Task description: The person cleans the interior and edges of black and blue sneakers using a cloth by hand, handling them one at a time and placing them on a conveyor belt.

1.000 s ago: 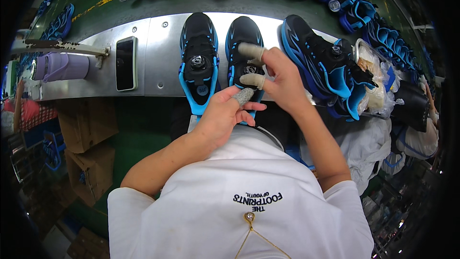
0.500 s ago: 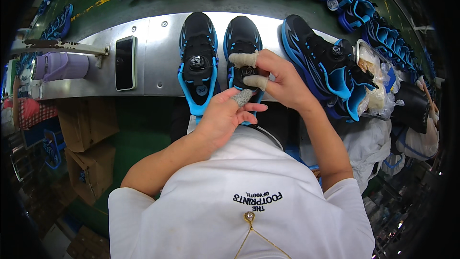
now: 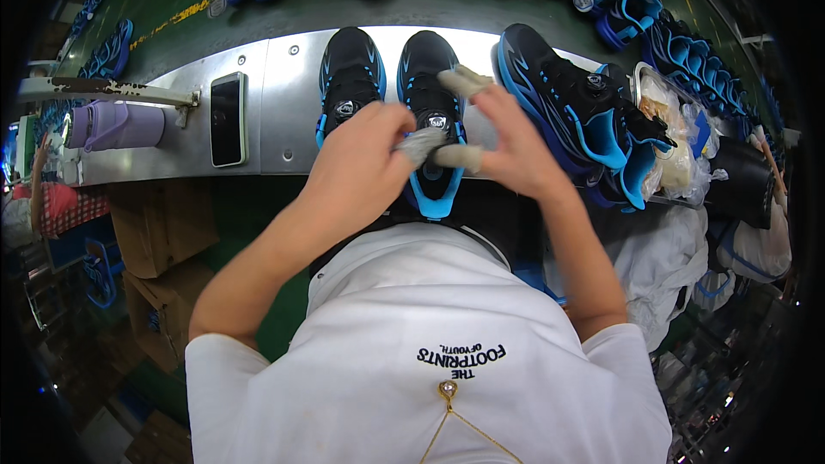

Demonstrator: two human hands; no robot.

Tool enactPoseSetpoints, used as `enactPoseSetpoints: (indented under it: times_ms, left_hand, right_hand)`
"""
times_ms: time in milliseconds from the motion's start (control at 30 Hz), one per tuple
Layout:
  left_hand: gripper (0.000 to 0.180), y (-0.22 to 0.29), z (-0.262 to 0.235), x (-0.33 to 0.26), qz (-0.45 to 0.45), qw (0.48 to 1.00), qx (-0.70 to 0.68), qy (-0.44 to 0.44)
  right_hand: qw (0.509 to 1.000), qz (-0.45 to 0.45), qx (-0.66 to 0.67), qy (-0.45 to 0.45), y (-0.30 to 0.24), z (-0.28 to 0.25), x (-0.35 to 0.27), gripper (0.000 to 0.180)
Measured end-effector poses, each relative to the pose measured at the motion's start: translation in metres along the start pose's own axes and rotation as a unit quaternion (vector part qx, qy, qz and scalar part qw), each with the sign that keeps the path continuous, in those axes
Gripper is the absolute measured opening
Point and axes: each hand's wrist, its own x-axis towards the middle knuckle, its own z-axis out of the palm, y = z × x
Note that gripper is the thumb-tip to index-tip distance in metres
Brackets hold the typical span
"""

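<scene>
Two black sneakers with blue trim stand side by side on the metal bench. My left hand (image 3: 365, 150), slightly blurred, lies over the heel part of the left sneaker (image 3: 351, 60). Its grey-covered fingertip reaches to the round dial (image 3: 438, 123) on the middle sneaker (image 3: 427, 56); the other fingers are bent and mostly hidden. Beside that sneaker's right edge is my right hand (image 3: 513, 142), thumb and forefinger apart in beige finger covers, gripping nothing visible. Farther right, another pair of matching sneakers (image 3: 550, 90) leans together, the lower one partly hidden.
A phone (image 3: 228, 119) lies on the bench (image 3: 288, 120), left of the shoes. Beyond it are a purple bottle (image 3: 129, 125) and a chipped metal bar (image 3: 112, 88). A tray of plastic-wrapped items (image 3: 679, 137) sits at the right. More sneakers line the green surface (image 3: 473, 7) behind.
My left hand has moved up and left, over the left sneaker. The right thumb and forefinger have come off the middle sneaker's dial, which now shows its silver top.
</scene>
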Motion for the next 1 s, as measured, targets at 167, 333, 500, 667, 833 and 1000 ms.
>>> enactPoseSetpoints:
  times_ms: [167, 333, 500, 667, 833, 1000]
  left_hand:
    - [0.034, -0.002, 0.012, 0.065, 0.043, 0.955, 0.271, -0.115]
    - [0.028, 0.01, 0.002, 0.076, 0.002, 0.949, 0.243, -0.2]
    - [0.045, -0.005, 0.014, 0.056, 0.078, 0.951, 0.261, -0.148]
    - [0.04, -0.005, 0.003, 0.067, 0.122, 0.923, 0.248, -0.269]
    - [0.04, 0.0, 0.009, 0.078, 0.263, 0.89, 0.304, -0.218]
    - [0.037, -0.015, 0.0, 0.048, 0.15, 0.976, 0.111, -0.116]
  right_hand:
    - [0.997, 0.059, 0.04, 0.007, 0.008, 0.03, 0.009, 0.089]
    - [0.996, 0.047, 0.06, 0.039, 0.01, 0.032, 0.01, 0.088]
    - [0.998, 0.011, 0.068, 0.003, 0.024, 0.035, -0.001, 0.097]
    - [0.997, 0.025, 0.07, -0.019, 0.004, 0.036, -0.01, 0.088]
    - [0.998, 0.029, 0.058, 0.001, 0.016, 0.036, -0.008, 0.087]
    - [0.988, 0.016, 0.145, -0.046, 0.019, 0.007, 0.001, 0.082]
